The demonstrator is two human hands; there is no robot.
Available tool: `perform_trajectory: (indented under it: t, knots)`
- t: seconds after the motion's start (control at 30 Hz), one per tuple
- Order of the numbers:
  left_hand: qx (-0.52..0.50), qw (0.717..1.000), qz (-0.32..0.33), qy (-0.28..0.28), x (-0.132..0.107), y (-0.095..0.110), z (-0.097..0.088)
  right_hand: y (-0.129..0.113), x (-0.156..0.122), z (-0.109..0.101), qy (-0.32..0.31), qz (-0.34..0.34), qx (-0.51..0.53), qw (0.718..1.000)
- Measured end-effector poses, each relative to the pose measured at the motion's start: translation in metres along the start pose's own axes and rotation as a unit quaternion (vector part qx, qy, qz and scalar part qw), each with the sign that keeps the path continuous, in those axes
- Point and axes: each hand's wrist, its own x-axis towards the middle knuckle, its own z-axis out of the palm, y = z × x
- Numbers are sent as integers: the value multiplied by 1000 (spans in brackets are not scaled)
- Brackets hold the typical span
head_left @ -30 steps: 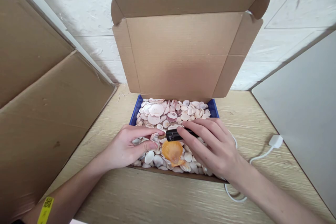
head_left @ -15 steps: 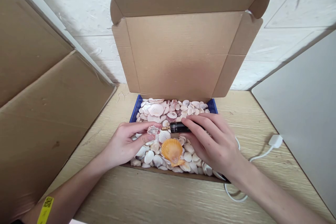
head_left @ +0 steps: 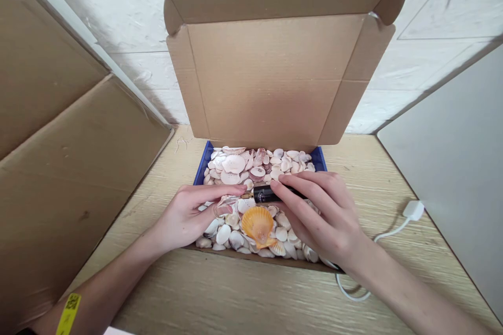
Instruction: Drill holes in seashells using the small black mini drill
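An open cardboard box (head_left: pixel 204 165) with a blue inner wall holds several pale seashells and one large orange scallop shell (head_left: pixel 258 224). My right hand (head_left: pixel 320 217) grips a small black tool (head_left: pixel 265 194) whose thin metal tip points left. My left hand (head_left: pixel 188 215) pinches a small pale shell (head_left: pixel 227 200) between thumb and forefinger, right at the tool's tip. Both hands hover over the middle of the box.
The box lid (head_left: pixel 275 76) stands upright behind the shells. A big cardboard sheet (head_left: pixel 66 167) leans at the left and a grey panel (head_left: pixel 451 167) at the right. A white cable with a plug (head_left: pixel 412 211) lies on the wooden table (head_left: pixel 236 298).
Both hands lifted slightly and moved away from me with the tool and the small shell. The tool's tip now meets the shell held in my left fingers.
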Motion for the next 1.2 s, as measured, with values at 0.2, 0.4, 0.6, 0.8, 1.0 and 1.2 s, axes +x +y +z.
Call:
perform_trajectory:
  t: [0.2, 0.4, 0.6, 0.8, 1.0, 1.2]
  knots:
    - [-7, 1000, -12, 0, 0, 1, -1, 0, 2, 2, -14, 5, 6, 1000]
    - [0, 1000, -21, -11, 0, 1, -2, 1, 4, 7, -87, 47, 29, 995]
    - [11, 1000, -12, -24, 0, 1, -2, 1, 3, 5, -47, 16, 28, 998]
    - [21, 999, -4, -36, 0, 1, -1, 0, 4, 1, -23, -3, 31, 999]
    - [30, 999, -16, -30, 0, 2, -2, 1, 4, 6, -70, 18, 35, 997]
    - [20, 999, -17, -26, 1, 2, -2, 1, 3, 6, -85, 17, 30, 996]
